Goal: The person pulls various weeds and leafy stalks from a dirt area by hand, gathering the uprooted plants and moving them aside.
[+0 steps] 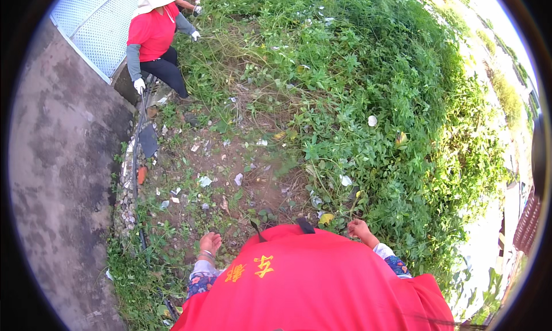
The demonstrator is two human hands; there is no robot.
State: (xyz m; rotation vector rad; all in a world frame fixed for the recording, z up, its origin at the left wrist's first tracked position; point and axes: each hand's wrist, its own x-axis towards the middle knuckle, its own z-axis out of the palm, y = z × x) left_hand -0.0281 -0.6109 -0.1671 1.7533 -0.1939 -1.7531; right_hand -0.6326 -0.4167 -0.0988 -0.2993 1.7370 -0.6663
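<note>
My left hand [210, 243] hangs in front of me on the left, above low weeds and bare soil, its fingers loosely bent with nothing visible in them. On the other side, my right hand [360, 231] is held beside the green weeds [388, 188], fingers curled inward. Whether anything small is pinched there cannot be made out. Between the hands spreads the red garment [327, 275] on my body, bearing yellow writing. A yellow leaf [326, 219] lies just left of my right hand. Scraps of pale litter [205, 181] dot the soil [263, 180] ahead.
Ahead on the left, a person [153, 38] in a red top and white gloves holds a long-handled tool [142, 99]; another person's arm [185, 3] shows behind. A concrete surface [64, 167], white perforated panels [103, 25] and a black hose [135, 158] line the left.
</note>
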